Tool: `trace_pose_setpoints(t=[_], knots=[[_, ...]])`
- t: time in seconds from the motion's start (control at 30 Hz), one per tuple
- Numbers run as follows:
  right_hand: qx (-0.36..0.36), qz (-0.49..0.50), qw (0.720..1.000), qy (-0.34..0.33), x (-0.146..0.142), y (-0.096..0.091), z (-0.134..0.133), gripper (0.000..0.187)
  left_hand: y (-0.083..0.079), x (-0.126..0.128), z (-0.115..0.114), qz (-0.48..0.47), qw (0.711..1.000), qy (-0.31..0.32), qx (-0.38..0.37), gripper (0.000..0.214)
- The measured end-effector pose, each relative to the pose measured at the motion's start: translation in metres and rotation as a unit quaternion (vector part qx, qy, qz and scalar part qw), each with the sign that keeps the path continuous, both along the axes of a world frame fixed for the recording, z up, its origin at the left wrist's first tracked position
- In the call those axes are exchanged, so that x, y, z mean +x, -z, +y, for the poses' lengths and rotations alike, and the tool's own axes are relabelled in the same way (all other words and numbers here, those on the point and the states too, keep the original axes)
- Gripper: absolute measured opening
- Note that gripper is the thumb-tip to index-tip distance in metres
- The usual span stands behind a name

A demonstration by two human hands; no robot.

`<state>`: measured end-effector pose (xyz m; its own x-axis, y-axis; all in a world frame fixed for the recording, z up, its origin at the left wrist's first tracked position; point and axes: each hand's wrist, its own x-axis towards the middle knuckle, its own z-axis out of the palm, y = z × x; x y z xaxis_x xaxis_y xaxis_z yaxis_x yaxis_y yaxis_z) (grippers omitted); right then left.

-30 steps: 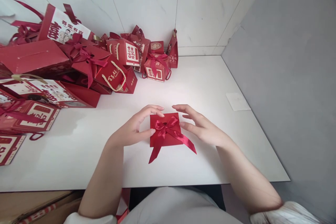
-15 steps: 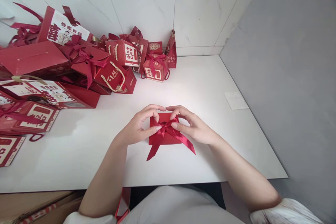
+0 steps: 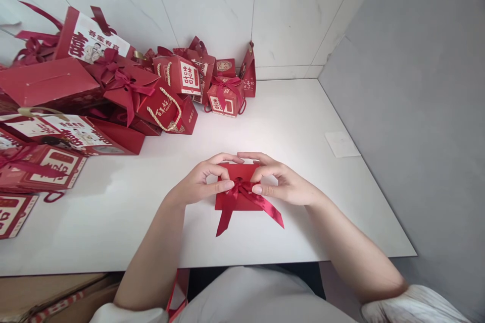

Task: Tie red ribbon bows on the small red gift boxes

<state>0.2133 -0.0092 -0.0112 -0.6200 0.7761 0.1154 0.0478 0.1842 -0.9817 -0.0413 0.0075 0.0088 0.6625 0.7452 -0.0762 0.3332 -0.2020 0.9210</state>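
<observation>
In front of me on the white table stands a small red gift box (image 3: 242, 204) with a red satin ribbon (image 3: 228, 214) tied in a bow on its top. My left hand (image 3: 206, 180) pinches the bow's left loop between thumb and index finger. On the other side, my right hand (image 3: 282, 181) grips the right loop the same way. The other fingers of both hands arch over the box's far edge, their tips nearly meeting. Two ribbon tails hang over the near side, spread apart. The loops are partly hidden by my fingers.
Several red gift boxes (image 3: 49, 83) with ribbons and rope handles crowd the table's left side. A small ribboned box (image 3: 226, 97) stands at the back by the tiled wall (image 3: 204, 0). A white square (image 3: 342, 144) lies near the right edge, beside a grey wall (image 3: 424, 101). Cardboard (image 3: 56, 295) shows below left.
Both thumbs have shifted slightly to the right and down on the bow. The left ribbon tail has swung a little to the right. The surrounding boxes stay put.
</observation>
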Motion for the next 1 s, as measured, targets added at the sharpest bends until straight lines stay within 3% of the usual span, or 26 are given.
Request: trace_pose_setpoints(t=[0.17,0.33,0.77,1.0], knots=[[-0.051,0.032,0.998,0.004,-0.001,0.003,0.001,0.032,0.003,0.005,0.000,-0.004,1.000,-0.009,-0.006,0.038],[-0.063,0.035,0.997,0.012,-0.004,0.005,0.000,0.034,0.002,0.007,-0.001,0.000,1.000,-0.011,-0.013,0.043],[-0.015,-0.010,0.999,0.026,-0.002,0.000,0.000,0.033,-0.010,-0.003,-0.004,0.053,0.997,-0.013,0.061,0.039],[0.004,-0.041,0.998,0.050,0.003,0.001,0.001,0.033,-0.008,-0.007,-0.003,0.071,0.990,-0.006,0.124,0.037]])
